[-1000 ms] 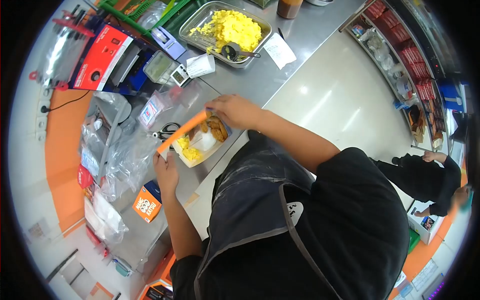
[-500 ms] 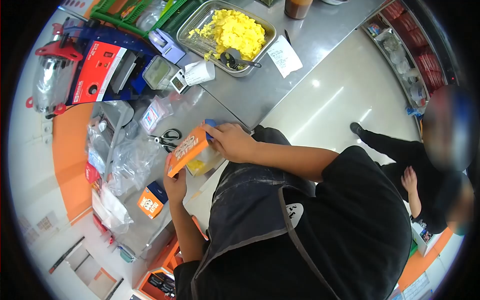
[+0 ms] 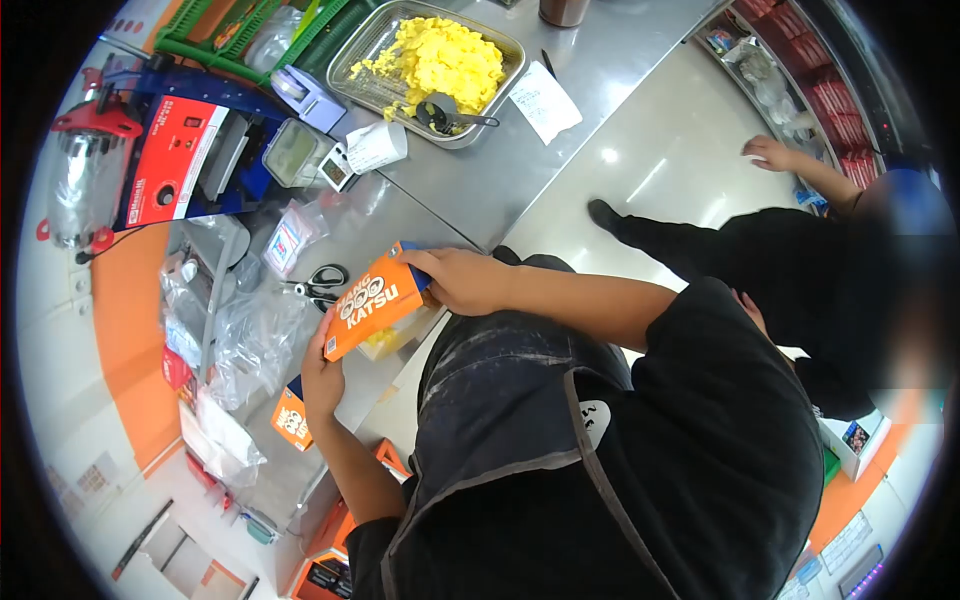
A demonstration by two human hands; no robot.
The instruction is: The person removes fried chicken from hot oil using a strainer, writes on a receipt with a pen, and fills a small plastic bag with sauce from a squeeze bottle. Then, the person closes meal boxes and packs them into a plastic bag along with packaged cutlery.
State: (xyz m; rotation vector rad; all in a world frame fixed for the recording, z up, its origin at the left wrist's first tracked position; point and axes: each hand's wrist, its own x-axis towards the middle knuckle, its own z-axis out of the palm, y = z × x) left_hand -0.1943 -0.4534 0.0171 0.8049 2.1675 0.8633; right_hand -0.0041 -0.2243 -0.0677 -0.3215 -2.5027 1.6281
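Observation:
An orange printed box [image 3: 375, 302] is held between my two hands over the counter's edge, its lettered face turned up. My left hand [image 3: 322, 378] grips its lower left end, fingers along the edge. At the opposite end, my right hand [image 3: 465, 280] holds the corner, thumb on top and the other fingers mostly hidden. Something yellow [image 3: 385, 343] shows below the box; whether it belongs to the box I cannot tell. Just past the box lie black-handled scissors [image 3: 328, 280]. A second orange and blue box [image 3: 291, 420] rests beside my left wrist, partly covered by it.
A metal tray [image 3: 345, 98] at the back holds yellow food and a black scoop [image 3: 438, 113]. Nearby are a paper slip [image 3: 545, 105], a white cup [image 3: 378, 147] and a red machine [image 3: 178, 158]. Plastic bags [image 3: 255, 340] lie left. Another person [image 3: 790, 270] stands at right.
The box has turned so its printed face shows more fully, still in both hands. My left hand shifted left, overlapping the second box. The other person moved closer, one arm now stretched out.

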